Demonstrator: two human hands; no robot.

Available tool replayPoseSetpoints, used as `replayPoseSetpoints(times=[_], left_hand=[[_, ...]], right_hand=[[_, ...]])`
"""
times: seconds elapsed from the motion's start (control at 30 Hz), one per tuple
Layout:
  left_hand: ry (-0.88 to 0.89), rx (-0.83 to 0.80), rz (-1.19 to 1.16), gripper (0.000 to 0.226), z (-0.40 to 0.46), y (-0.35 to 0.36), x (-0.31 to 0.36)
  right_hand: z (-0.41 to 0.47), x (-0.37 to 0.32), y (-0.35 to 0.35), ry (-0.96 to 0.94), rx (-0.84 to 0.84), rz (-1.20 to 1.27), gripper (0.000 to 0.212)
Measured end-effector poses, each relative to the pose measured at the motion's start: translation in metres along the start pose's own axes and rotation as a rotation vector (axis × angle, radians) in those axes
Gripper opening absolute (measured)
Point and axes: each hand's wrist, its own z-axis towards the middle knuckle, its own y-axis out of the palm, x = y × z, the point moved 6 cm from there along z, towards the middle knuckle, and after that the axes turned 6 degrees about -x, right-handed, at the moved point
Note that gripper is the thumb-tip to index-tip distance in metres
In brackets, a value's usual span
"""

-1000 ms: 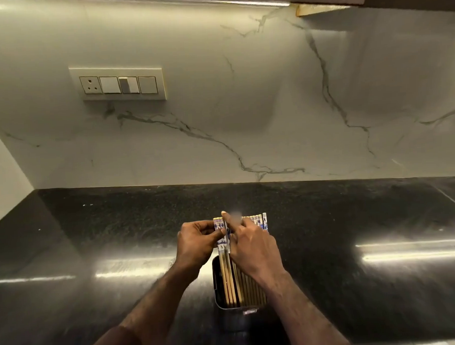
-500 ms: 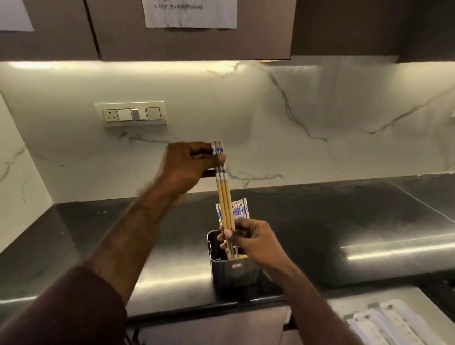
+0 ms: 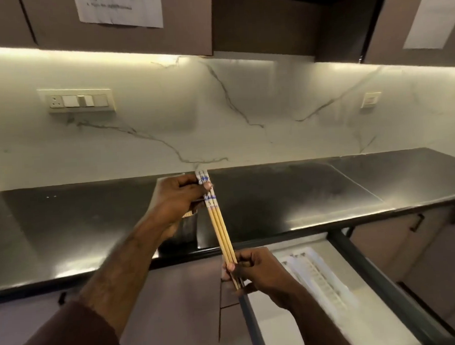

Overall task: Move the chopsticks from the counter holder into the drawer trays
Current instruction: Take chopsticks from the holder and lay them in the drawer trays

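Right now a small bundle of chopsticks [image 3: 219, 225] is held at both ends, clear of the holder [image 3: 187, 228], which stands on the dark counter [image 3: 288, 195] and is mostly hidden behind the left forearm. The left hand [image 3: 181, 196] pinches the patterned blue-and-white top ends, fingers curled tight around them. The right hand [image 3: 255, 272] closes its fingers on the thin bare tips, nearer the person than the holder and past the counter's front edge.

What matters is the bundle's long axis. It slopes from the decorated ends, above and just right of the holder, down and toward the person to the tips, which already hang over the near-left corner of the open drawer [image 3: 385, 290]. The pale tray [image 3: 316, 276] in that drawer is right of the holder and lower; its ribbed slots look to run on much the same diagonal as the sticks, though blur makes this uncertain.

Of the two hands the right one is nearer the tray, so it would likely lead while the left lowers the top ends until the bundle lies flat. The sticks are thin and smooth, so loosening either pinch early could let them fan apart. How many remain in the holder cannot be told.
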Motion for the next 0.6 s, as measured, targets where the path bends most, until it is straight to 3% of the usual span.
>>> replayPoseSetpoints(times=[0.4,0.6], left_hand=[[-0.234,-0.02,-0.068,0.013,-0.014,0.245,-0.151],[-0.347,-0.02,0.034,0.01,0.001,0.284,-0.224]], right_hand=[[-0.126,0.121,-0.182,0.288,0.159,0.087,0.015],[-0.121,0.167,-0.222,0.394,0.171,0.056,0.014]])
